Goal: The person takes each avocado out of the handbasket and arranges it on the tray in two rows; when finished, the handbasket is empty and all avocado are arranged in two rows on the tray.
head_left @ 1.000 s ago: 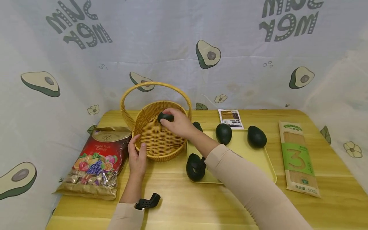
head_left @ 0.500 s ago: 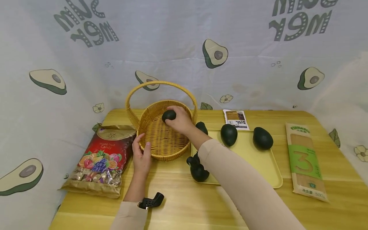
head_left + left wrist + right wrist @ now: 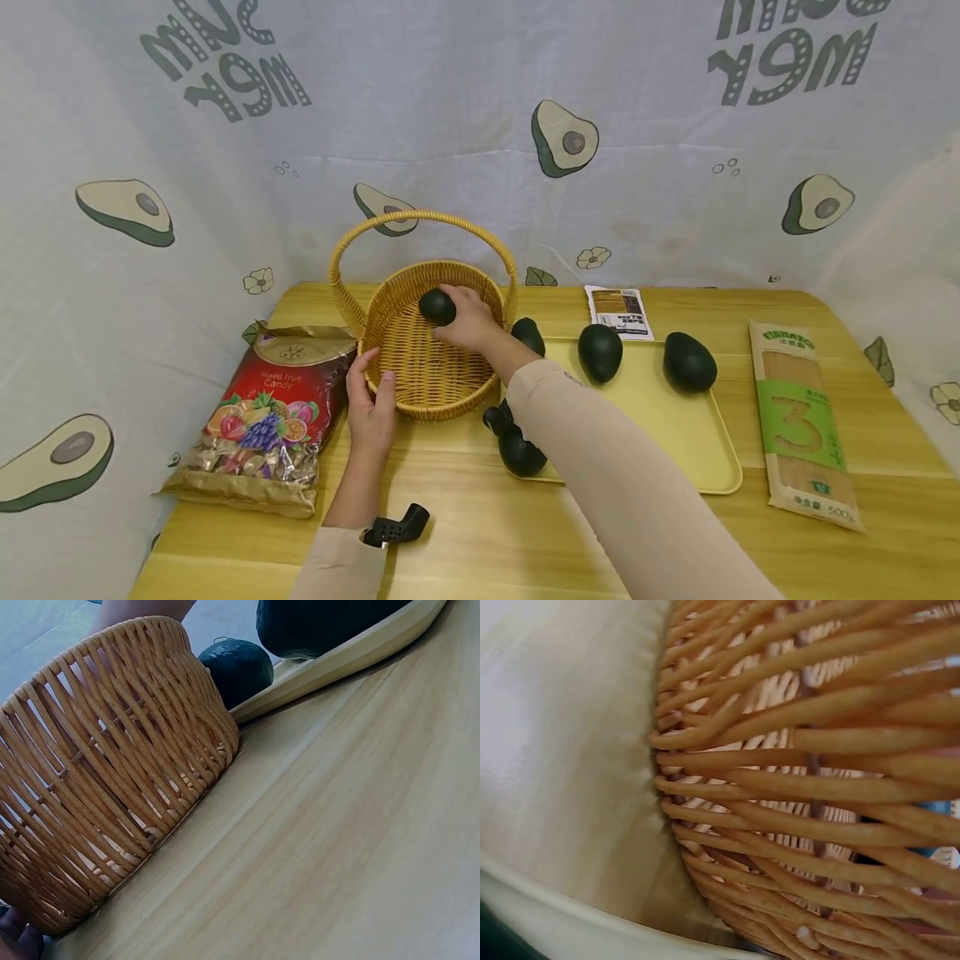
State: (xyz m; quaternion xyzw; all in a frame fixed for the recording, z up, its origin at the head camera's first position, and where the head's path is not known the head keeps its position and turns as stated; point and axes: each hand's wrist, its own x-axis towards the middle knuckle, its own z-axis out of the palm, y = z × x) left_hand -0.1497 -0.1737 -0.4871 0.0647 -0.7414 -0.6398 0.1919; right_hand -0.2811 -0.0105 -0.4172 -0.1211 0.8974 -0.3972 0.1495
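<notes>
In the head view my right hand [image 3: 472, 321] reaches inside the yellow wicker basket [image 3: 433, 412] and holds a dark green avocado [image 3: 437, 307] low at the back of it. The thumb is at the avocado's lower right and the fingers behind it. My left hand [image 3: 371, 412] rests with thumb and fingers against the basket's front left rim. Both wrist views look at the basket's outer weave, so the held avocado is hidden there. More avocados [image 3: 600, 353] lie on a pale yellow tray [image 3: 660, 433] to the right.
Left of the basket lies a red and gold bag of candy [image 3: 262, 417]. A noodle packet [image 3: 804, 421] lies at the far right, and a small white and brown packet [image 3: 619, 312] lies behind the tray. The basket's tall handle [image 3: 422, 217] arches over its opening.
The right hand and avocado have lowered slightly within the basket, and the thumb has shifted down, so more of the avocado shows. The left hand stays at the rim. The view has shifted a little.
</notes>
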